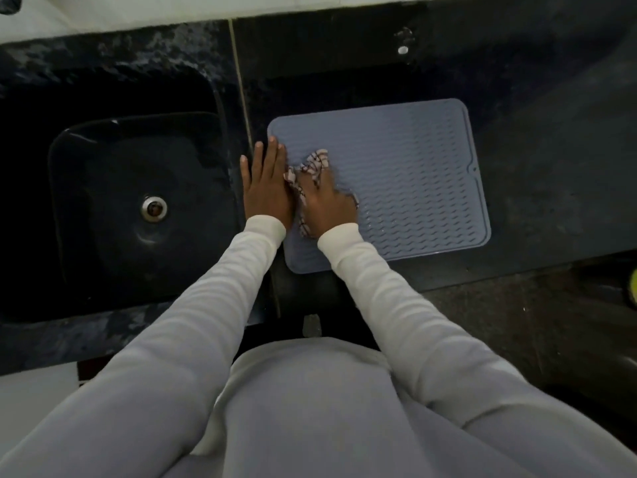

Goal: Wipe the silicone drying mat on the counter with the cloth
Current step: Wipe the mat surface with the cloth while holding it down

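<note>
A grey-blue ribbed silicone drying mat lies flat on the dark counter, right of the sink. My left hand lies flat with straight fingers across the mat's left edge, partly on the counter. My right hand is on the mat's left part, its fingers curled over a crumpled white cloth with dark checks. The cloth sticks out past the fingertips and beside the wrist. Most of it is hidden under the hand.
A black sink with a metal drain sits left of the mat. Pale wall tiles run along the back. The counter's front edge is just below the mat, with dark floor beyond.
</note>
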